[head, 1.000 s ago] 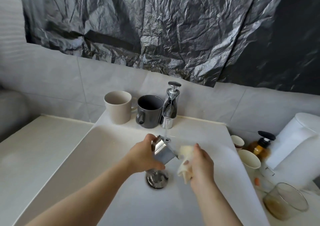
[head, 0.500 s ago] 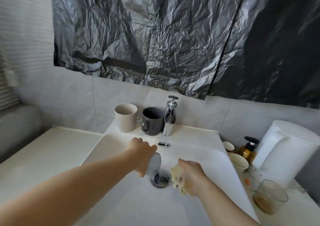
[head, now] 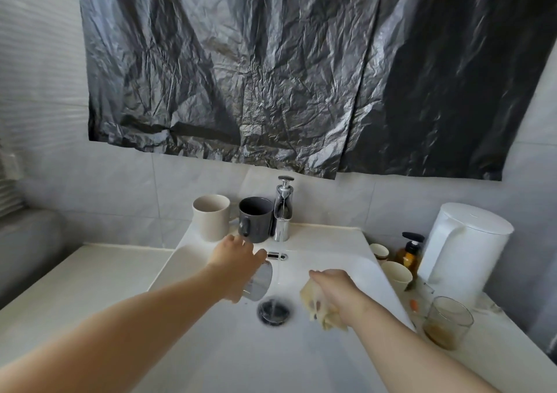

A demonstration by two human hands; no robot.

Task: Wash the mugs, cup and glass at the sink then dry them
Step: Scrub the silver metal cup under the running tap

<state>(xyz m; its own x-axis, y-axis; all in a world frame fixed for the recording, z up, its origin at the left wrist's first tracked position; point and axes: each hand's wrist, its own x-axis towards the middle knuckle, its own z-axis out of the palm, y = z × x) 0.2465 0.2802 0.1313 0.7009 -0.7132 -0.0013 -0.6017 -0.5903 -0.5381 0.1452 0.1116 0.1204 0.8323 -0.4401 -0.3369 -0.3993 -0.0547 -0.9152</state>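
Note:
My left hand point(head: 233, 261) grips a shiny grey cup point(head: 259, 282) tilted mouth-down over the white sink point(head: 193, 326), just left of the drain point(head: 273, 312). A thin stream of water falls beside the cup. My right hand point(head: 334, 287) holds a pale yellow sponge cloth point(head: 318, 309) to the right of the drain. On the sink's back ledge stand a beige mug point(head: 211, 217) and a dark grey mug point(head: 255, 219), next to the chrome tap point(head: 282, 211). A glass point(head: 447, 321) with brown dregs stands on the right counter.
Right of the sink stand two small cream cups point(head: 395, 275) point(head: 379, 251), an amber pump bottle point(head: 410, 252) and a white kettle point(head: 464, 248). A black plastic sheet point(head: 301, 70) hangs on the wall above. A white counter point(head: 75, 278) lies to the left.
The camera has tilted up and pulled back. My left hand has tipped the grey cup from under the tap down toward the drain; my right hand with the sponge cloth has moved away to the right.

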